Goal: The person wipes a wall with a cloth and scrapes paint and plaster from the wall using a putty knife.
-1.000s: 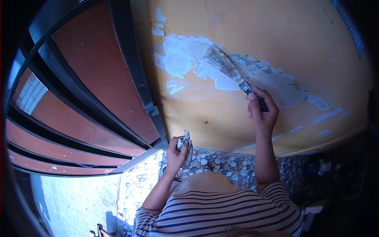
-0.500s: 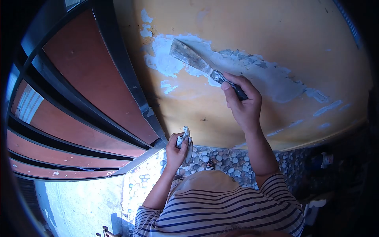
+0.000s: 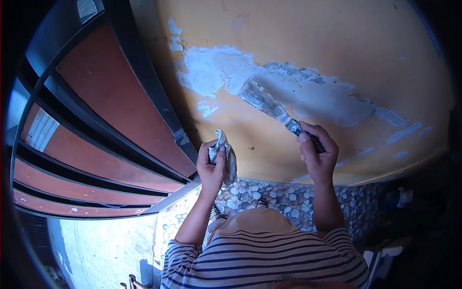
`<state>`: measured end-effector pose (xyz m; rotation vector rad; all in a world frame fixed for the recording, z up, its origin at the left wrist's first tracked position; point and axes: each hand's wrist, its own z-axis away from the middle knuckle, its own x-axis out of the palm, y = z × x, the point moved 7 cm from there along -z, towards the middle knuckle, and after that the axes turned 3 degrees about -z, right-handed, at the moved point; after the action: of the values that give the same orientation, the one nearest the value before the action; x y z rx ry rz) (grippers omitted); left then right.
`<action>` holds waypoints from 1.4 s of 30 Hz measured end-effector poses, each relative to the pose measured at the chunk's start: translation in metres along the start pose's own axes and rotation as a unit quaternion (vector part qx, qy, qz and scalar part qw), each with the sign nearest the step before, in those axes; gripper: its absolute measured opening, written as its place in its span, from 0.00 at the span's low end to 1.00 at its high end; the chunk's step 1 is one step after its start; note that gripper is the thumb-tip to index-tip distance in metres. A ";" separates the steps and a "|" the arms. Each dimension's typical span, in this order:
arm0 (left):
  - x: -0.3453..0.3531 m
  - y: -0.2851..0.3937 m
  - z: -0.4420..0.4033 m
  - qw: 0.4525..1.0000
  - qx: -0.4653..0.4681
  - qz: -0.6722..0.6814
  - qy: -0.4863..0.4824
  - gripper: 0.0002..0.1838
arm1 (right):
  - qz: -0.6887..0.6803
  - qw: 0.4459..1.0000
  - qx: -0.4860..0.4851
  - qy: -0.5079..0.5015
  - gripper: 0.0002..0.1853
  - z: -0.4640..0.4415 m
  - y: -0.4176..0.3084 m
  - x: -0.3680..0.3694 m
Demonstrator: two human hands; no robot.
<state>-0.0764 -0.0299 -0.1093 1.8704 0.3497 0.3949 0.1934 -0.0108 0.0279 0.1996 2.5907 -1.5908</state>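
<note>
Putty knife at pale wall patch

The right hand clamps its fingers on the handle, blade over the patch's lower edge; the left hand grips a crumpled bundle. Smoothing seems in hand; another stroke calls for a flat, steady blade.

The scraper has a dull metal blade, scuffed and smeared, and a dark handle flecked white. The rag is crumpled cloth. The painted wall looks smooth, its pale patch matt and ragged-edged. Matt red panels sit beside a rough, pebbled floor.
</note>
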 end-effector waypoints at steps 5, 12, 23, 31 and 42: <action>0.020 -0.011 0.018 0.998 0.002 -0.026 -0.063 0.10 | 0.031 0.997 -0.064 0.041 0.11 -0.030 -0.028 0.002; 0.007 -0.027 0.032 0.997 -0.038 -0.028 -0.066 0.10 | 0.094 0.989 -0.106 0.038 0.11 -0.045 -0.040 0.027; -0.007 -0.037 0.035 0.997 -0.031 -0.047 -0.055 0.10 | 0.094 0.991 -0.082 0.054 0.09 -0.043 -0.049 0.022; -0.008 -0.036 0.036 0.996 -0.034 -0.055 -0.063 0.10 | 0.101 0.990 -0.080 0.051 0.09 -0.042 -0.051 0.006; -0.005 -0.035 0.042 0.996 -0.047 -0.025 -0.070 0.09 | 0.126 0.989 -0.059 0.051 0.10 -0.042 -0.061 0.015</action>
<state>-0.0646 -0.0568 -0.1560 1.7820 0.2786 0.2406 0.1683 -0.0003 0.0985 0.5876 2.5967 -1.3704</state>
